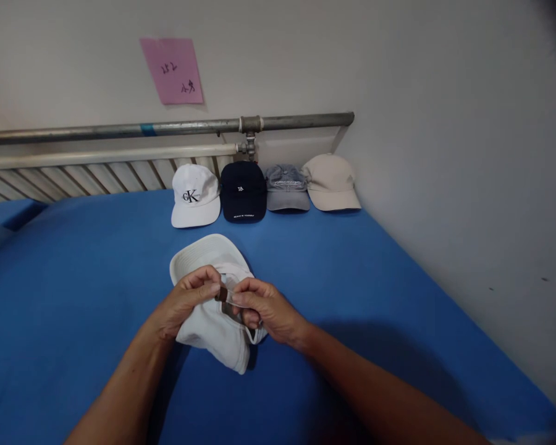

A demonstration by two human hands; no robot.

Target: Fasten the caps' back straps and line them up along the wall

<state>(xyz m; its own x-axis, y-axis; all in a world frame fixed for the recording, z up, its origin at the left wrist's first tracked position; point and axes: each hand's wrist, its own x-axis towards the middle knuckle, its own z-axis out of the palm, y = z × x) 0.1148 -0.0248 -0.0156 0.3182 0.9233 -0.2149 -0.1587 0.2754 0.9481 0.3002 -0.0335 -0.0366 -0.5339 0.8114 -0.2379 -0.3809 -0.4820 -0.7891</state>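
Observation:
A white baseball cap is held over the blue sheet, its brim pointing away from me and its inside partly showing. My left hand pinches the back strap at a small brown buckle or tab. Just to the right, my right hand is closed on the pale strap, thumb against fingers. The strap runs between both hands across the opening at the back of the cap. Some fingers of each hand are hidden behind the fabric.
Along the wall stand a white cap, a black cap, a grey cap and a beige cap. Behind them are a radiator and a metal pipe. A pink note hangs above. Blue sheet covers the surface.

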